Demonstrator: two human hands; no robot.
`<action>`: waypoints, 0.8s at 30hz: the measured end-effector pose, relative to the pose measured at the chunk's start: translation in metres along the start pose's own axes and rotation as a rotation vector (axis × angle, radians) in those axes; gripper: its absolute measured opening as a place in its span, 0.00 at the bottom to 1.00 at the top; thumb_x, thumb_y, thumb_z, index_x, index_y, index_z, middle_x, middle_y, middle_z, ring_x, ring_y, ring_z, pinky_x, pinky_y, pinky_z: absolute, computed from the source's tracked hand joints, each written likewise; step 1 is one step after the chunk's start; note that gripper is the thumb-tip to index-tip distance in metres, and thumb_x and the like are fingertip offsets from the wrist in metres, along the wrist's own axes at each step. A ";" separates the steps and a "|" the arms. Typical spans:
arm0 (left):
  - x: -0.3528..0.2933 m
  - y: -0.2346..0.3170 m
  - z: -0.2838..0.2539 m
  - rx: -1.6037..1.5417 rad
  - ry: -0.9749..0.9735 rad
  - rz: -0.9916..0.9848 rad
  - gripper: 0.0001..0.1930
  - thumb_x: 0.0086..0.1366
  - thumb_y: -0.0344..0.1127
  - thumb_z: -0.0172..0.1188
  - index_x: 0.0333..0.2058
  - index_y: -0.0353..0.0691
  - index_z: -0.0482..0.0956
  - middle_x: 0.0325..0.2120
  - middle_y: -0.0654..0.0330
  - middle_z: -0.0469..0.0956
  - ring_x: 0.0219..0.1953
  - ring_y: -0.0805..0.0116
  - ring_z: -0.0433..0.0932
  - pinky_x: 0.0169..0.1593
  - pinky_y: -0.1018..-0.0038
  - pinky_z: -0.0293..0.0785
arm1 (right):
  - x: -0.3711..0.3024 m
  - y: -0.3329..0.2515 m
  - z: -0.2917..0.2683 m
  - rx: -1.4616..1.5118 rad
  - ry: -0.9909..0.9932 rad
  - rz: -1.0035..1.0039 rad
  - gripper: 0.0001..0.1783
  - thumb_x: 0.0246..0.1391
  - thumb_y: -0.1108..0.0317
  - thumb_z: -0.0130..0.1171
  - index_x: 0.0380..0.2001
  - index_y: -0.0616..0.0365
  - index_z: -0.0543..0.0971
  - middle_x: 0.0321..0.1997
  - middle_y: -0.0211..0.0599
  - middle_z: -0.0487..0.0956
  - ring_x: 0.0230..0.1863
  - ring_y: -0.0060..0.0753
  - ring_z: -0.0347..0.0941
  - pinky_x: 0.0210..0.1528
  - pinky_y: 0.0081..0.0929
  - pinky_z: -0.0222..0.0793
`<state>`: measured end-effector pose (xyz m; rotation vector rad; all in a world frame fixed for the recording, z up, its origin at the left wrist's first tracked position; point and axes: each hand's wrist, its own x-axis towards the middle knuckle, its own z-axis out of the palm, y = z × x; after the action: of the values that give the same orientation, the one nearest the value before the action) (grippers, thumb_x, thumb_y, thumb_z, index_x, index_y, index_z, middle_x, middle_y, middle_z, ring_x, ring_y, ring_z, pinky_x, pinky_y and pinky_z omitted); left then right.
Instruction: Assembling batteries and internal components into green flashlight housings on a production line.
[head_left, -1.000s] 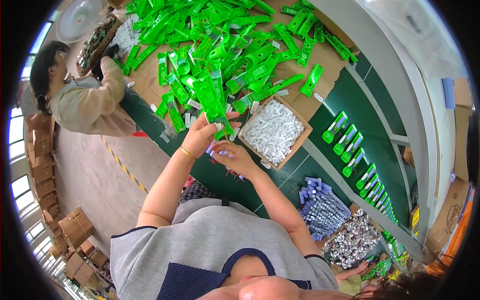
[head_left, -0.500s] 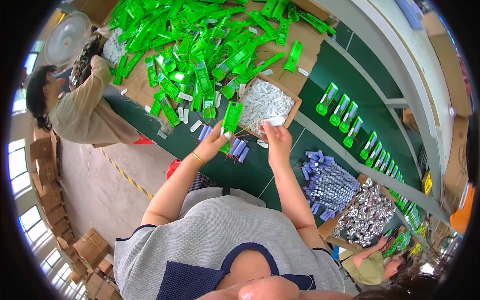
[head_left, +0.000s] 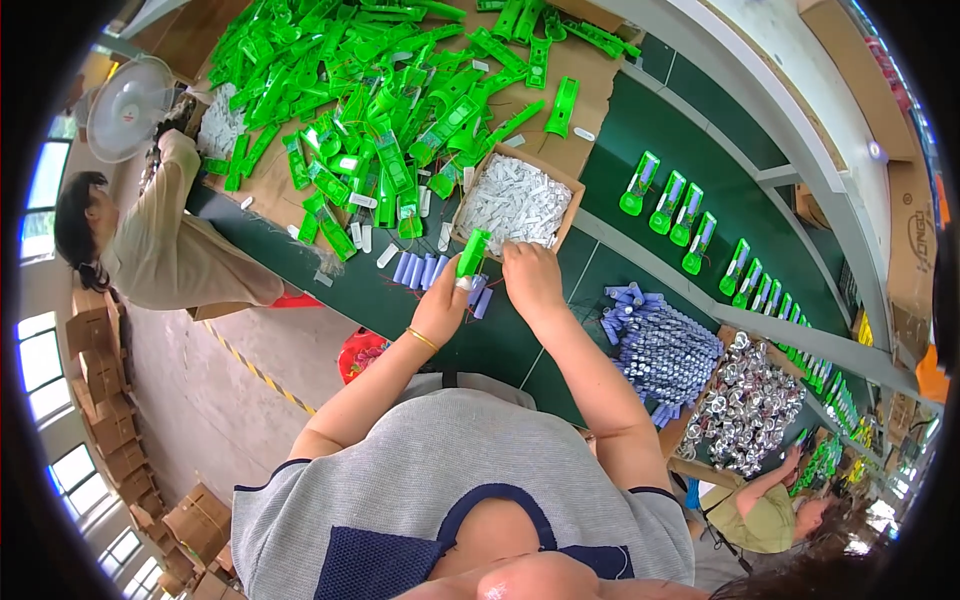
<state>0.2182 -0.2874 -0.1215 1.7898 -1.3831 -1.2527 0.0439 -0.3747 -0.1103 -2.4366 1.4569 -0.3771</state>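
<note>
My left hand (head_left: 443, 306) is closed round a narrow green plastic housing (head_left: 474, 250), its upper end sticking out past the fingers. Close to its right, my right hand (head_left: 533, 281) has its fingers bent together at the front edge of a cardboard box (head_left: 575, 205). What those fingertips hold, if anything, is hidden. Small white strips (head_left: 514, 200) fill that box. Just beyond my left hand, a short row of purple cylindrical battery cells (head_left: 416, 271) lies on the green table, and a few more lie between my hands.
A big heap of green housings (head_left: 350, 90) covers cardboard at the far left. Upright green units (head_left: 688, 212) line the right side. Stacked purple cells (head_left: 660, 345) and a box of shiny metal parts (head_left: 745, 405) sit nearer right. One co-worker (head_left: 150, 235) is left, another (head_left: 765, 505) lower right.
The green housing has turned and its face no longer shows fully. My right hand has moved slightly left, closer to my left; the white piece it held is now out of sight.
</note>
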 end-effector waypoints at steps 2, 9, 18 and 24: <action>0.000 0.000 0.003 0.224 0.121 0.201 0.27 0.67 0.36 0.50 0.64 0.37 0.60 0.41 0.37 0.76 0.34 0.38 0.78 0.41 0.54 0.76 | -0.002 0.001 0.000 -0.057 -0.063 -0.006 0.05 0.52 0.70 0.58 0.31 0.58 0.79 0.31 0.39 0.81 0.37 0.40 0.78 0.40 0.38 0.72; -0.007 0.022 -0.001 0.543 0.063 0.033 0.28 0.63 0.39 0.51 0.62 0.39 0.64 0.35 0.41 0.77 0.33 0.42 0.80 0.38 0.51 0.77 | -0.002 -0.001 0.015 -0.061 -0.071 0.108 0.05 0.49 0.71 0.55 0.23 0.57 0.80 0.27 0.40 0.81 0.33 0.42 0.80 0.37 0.38 0.76; -0.011 0.018 -0.006 0.601 0.043 0.020 0.26 0.63 0.41 0.51 0.61 0.44 0.67 0.35 0.42 0.78 0.33 0.43 0.80 0.40 0.52 0.77 | -0.013 -0.006 0.023 0.093 -0.113 0.307 0.08 0.48 0.68 0.58 0.24 0.62 0.80 0.24 0.49 0.80 0.30 0.52 0.79 0.36 0.44 0.77; -0.016 0.008 -0.004 0.458 -0.007 0.044 0.25 0.63 0.41 0.52 0.59 0.41 0.69 0.35 0.39 0.79 0.35 0.40 0.80 0.40 0.52 0.76 | -0.025 -0.005 0.023 0.100 -0.075 0.336 0.08 0.50 0.67 0.58 0.23 0.60 0.79 0.25 0.47 0.80 0.30 0.51 0.79 0.36 0.44 0.76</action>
<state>0.2177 -0.2756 -0.1071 2.0331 -1.8125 -0.9710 0.0450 -0.3476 -0.1316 -2.0562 1.7298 -0.2740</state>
